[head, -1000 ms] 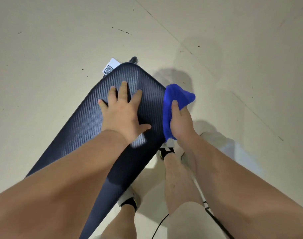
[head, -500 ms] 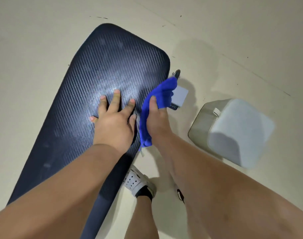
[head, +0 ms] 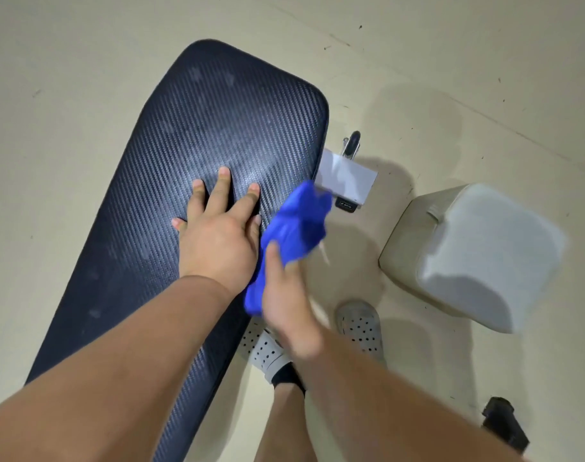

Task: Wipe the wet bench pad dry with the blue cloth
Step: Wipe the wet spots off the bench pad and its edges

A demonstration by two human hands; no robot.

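Note:
The dark bench pad (head: 198,135) with a woven carbon-like texture runs from the lower left to the top centre; faint damp smears show on its surface. My left hand (head: 218,235) lies flat on the pad with fingers spread, holding nothing. My right hand (head: 284,301) grips the crumpled blue cloth (head: 294,228) at the pad's right edge, right beside my left hand. The cloth bunches up above my fingers and hangs partly off the pad.
A pale grey box-shaped container (head: 477,258) stands on the floor at the right. A white tag and metal bench fitting (head: 347,176) stick out beside the pad. My feet in perforated grey shoes (head: 361,325) stand below the cloth. A black object (head: 504,425) sits at the lower right.
The view has swung so more of the pad's far end shows. My right hand with the cloth has slid slightly down the pad's right edge. My left hand stays flat on the pad.

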